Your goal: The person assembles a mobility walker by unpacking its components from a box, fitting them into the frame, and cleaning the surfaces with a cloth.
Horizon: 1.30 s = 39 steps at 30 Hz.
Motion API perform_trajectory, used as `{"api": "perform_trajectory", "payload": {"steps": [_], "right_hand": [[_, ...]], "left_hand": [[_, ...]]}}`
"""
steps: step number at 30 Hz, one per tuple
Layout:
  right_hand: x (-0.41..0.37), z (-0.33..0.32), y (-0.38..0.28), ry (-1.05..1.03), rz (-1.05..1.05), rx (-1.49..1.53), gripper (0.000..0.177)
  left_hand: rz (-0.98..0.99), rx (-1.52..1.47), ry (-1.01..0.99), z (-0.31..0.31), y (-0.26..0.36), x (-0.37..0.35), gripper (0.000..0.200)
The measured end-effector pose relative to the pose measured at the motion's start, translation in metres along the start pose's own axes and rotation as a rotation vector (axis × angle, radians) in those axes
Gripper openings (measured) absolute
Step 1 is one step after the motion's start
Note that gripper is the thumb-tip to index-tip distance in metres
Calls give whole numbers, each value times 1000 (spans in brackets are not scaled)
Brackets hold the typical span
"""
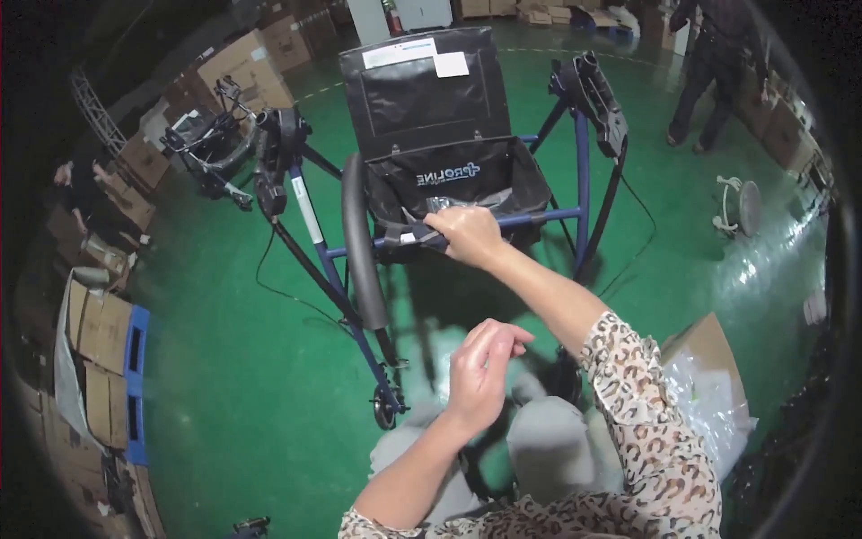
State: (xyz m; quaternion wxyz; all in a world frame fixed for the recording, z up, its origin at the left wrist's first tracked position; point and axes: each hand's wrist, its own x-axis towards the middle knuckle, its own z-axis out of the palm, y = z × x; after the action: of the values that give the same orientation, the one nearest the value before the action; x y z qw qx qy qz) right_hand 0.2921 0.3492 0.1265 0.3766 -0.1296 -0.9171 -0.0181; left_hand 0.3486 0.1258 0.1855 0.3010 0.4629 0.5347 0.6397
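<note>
Rollator [575, 180] stands on the glossy green floor [224, 359], straight ahead of the knees and within arm's reach.
- Frame: blue painted tube, black struts. One small black wheel [384, 409] shows at the near end.
- Seat panel [422, 81]: flat black vinyl, flipped upright, white paper labels along its top edge.
- Bag [467, 175] under it: soft black fabric, open-topped, white printed logo reading upside down, crinkled clear plastic inside.
- Backrest [359, 242]: curved black foam-padded bar, matte, hanging down on the left side.
- Brake handles [597, 90]: moulded black plastic, with thin black cable looping down to the floor.

Right hand [467, 235]: leopard-print sleeve, fingers wrapped tight over the blue crossbar [557, 216] at the bag's front edge. A black strap with a white tag lies just beside it.
Left hand [485, 368]: hovering above the lap, fingers loosely curled, holding nothing.

Around it: brown cardboard boxes [99, 332] on a blue pallet [135, 386], a second rollator [206, 144] far left, a white wire fan [741, 207], and another person [714, 63] standing well apart.
</note>
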Motion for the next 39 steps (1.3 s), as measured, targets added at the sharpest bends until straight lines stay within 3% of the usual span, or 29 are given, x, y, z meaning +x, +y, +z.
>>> {"api": "perform_trajectory", "payload": {"steps": [11,20,30,35,39], "right_hand": [[-4,6,17,-52,-2,-23,18],[-7,0,13,30,42,53,34],[-9,-2,17,34,47,70,29],[-12,5,21,55,15,47,33],[-10,-10,28,-31,5,77,22]], "left_hand": [[-49,97,-35,8,-14,17,25],[-119,202,-93,16,-15,20,35],[-159,205,-49,17,-29,34,26],[-131,276,-120,15,-30,38,33],[-79,308,-155,17,-26,46,25]]}}
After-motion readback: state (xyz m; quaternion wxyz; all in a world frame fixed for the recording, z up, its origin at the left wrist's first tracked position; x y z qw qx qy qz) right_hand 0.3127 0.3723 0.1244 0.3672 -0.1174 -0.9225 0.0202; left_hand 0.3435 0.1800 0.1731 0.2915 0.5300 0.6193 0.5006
